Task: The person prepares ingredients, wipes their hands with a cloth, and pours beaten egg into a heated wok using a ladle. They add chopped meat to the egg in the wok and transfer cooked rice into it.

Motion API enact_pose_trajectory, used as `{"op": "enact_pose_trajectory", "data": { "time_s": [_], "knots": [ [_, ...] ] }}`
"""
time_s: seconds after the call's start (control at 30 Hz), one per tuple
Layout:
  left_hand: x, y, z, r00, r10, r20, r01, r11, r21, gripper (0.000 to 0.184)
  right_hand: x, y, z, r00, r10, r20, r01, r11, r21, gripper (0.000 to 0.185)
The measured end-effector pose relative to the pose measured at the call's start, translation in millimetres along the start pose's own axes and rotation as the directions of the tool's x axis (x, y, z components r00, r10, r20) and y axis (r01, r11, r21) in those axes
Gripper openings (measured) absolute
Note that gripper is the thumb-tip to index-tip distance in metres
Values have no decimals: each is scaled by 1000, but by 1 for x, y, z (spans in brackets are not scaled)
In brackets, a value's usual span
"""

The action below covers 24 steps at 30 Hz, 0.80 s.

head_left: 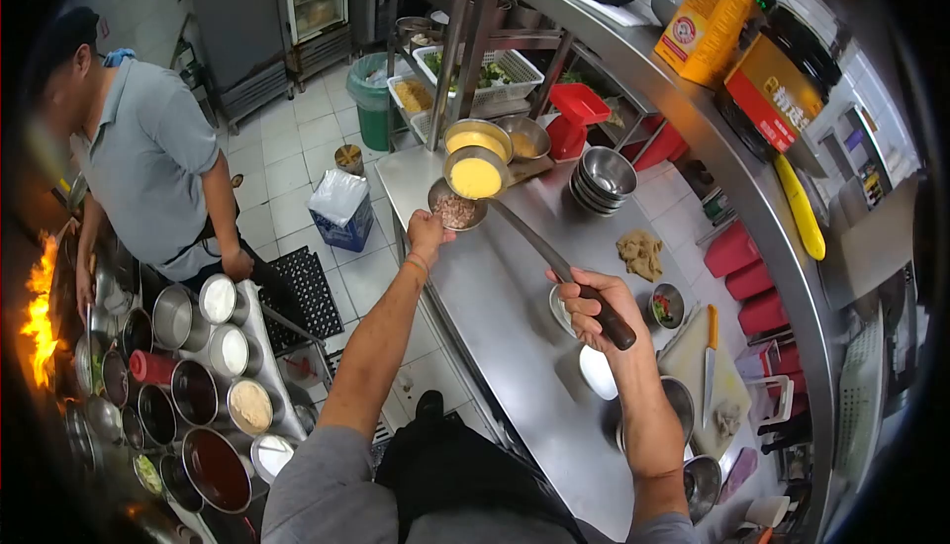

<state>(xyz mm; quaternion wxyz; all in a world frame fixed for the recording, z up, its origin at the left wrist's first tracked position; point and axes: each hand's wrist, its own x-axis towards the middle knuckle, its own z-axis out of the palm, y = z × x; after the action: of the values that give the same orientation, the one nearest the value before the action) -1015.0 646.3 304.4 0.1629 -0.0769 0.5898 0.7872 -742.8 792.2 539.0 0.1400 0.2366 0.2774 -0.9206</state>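
Note:
My right hand (602, 309) is wrapped round the dark handle of a long ladle (539, 247). The ladle's round metal cup is filled with yellow liquid (476, 177), perhaps beaten egg. My left hand (429, 235) grips the near rim of a small metal bowl (479, 223) holding chopped pinkish-brown pieces (454, 211). The ladle cup sits just above and beyond that bowl, overlapping its far edge in view; whether they touch I cannot tell. Right behind the cup stands a larger metal bowl (479, 127) with the same yellow liquid, partly hidden by it.
Stacked metal bowls (606, 176), a crumpled cloth (640, 253) and a knife (710, 356) on a cutting board (683, 371) lie along the steel counter (495, 297). An overhead shelf (683, 114) curves at right. At left, a co-worker (163, 138) stands by a flaming stove (42, 317).

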Motion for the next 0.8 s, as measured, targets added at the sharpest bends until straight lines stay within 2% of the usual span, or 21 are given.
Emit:
{"op": "enact_pose_trajectory", "data": {
  "time_s": [0.07, 0.2, 0.33, 0.53, 0.63, 0.73, 0.77, 0.8],
  "knots": [
    [-15, 0, -6, 1000, 15, 2, -15, 1000, -22, 14, -18, 11, 1, 999, 30, -28, -28, 998, 50, 28],
    [-62, -5, -29, 998, 54, 7, -54, 998, -27, 14, -54, 38, -12, 995, 97, 22, -98, 993, 73, 27],
    [-123, -22, -70, 997, 67, -37, -67, 998, -14, 13, -96, 67, -14, 990, 140, 17, -139, 990, -14, 30],
    [-246, -28, -141, 976, 113, -189, -133, 986, -99, 7, -163, 111, 8, 980, 200, -20, -194, 911, -364, 31],
    [-309, -19, -182, 956, 149, -253, -180, 978, -104, 8, -186, 131, 27, 969, 238, -64, -245, 901, -359, 35],
    [-376, -1, -225, 914, 201, -353, -255, 960, -114, 7, -188, 135, 34, 893, 445, 65, -386, 833, -397, 42],
    [-397, 7, -242, 904, 208, -374, -277, 951, -140, 7, -187, 141, 46, 870, 493, 10, -455, 809, -371, 45],
    [-417, 12, -260, 883, 210, -419, -308, 934, -181, 8, -190, 153, 64, 834, 550, 54, -509, 803, -310, 46]
  ]
}}
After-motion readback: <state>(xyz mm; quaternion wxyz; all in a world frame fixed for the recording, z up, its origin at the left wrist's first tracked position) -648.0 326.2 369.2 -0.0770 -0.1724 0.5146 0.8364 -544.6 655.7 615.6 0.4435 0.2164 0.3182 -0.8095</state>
